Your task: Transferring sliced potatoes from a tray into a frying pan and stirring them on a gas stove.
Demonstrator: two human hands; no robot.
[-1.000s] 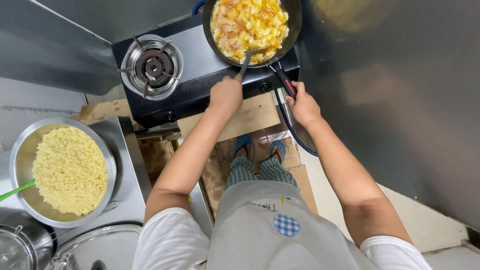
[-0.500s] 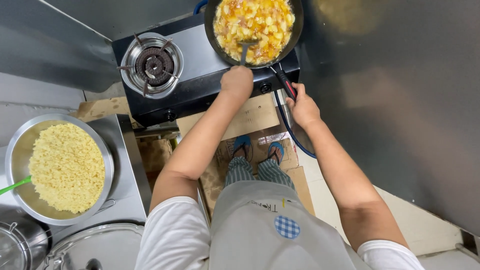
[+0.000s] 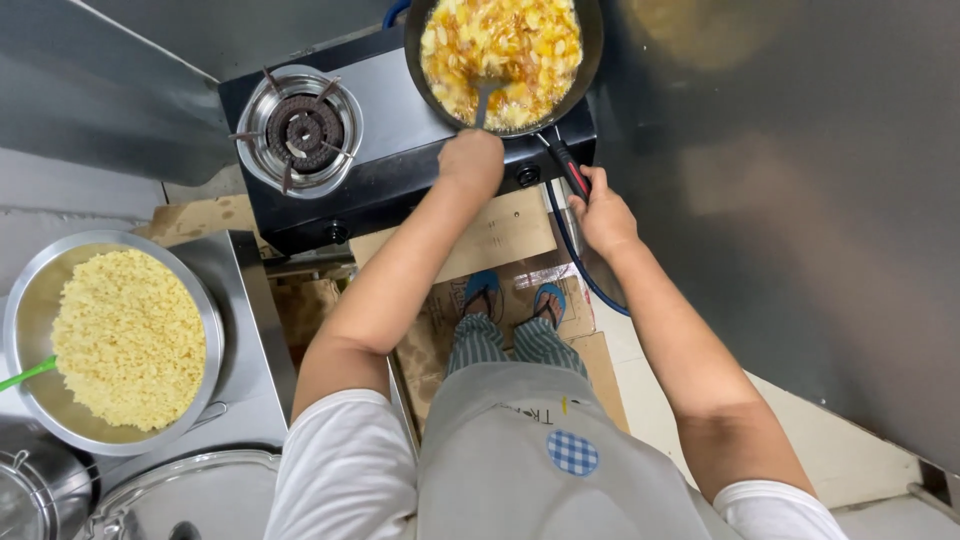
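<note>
A black frying pan [image 3: 590,60] full of yellow and orange food sits on the right burner of a black two-burner gas stove [image 3: 400,150]. My left hand [image 3: 472,160] grips a metal spatula [image 3: 484,100] whose blade is in the food near the pan's front edge. The pan's black and red handle [image 3: 562,160] points toward me, and my right hand [image 3: 602,212] is closed around its end.
The left burner [image 3: 298,128] is bare. At the left, a round metal bowl [image 3: 205,330] of pale yellow noodles rests on a steel counter, with a green utensil [image 3: 25,375] leaning in it. Cardboard [image 3: 500,235] covers the floor by my feet. A steel wall rises at the right.
My left hand has pushed the spatula forward into the food. The view has shifted a little toward the stove. My right hand stays on the handle.
</note>
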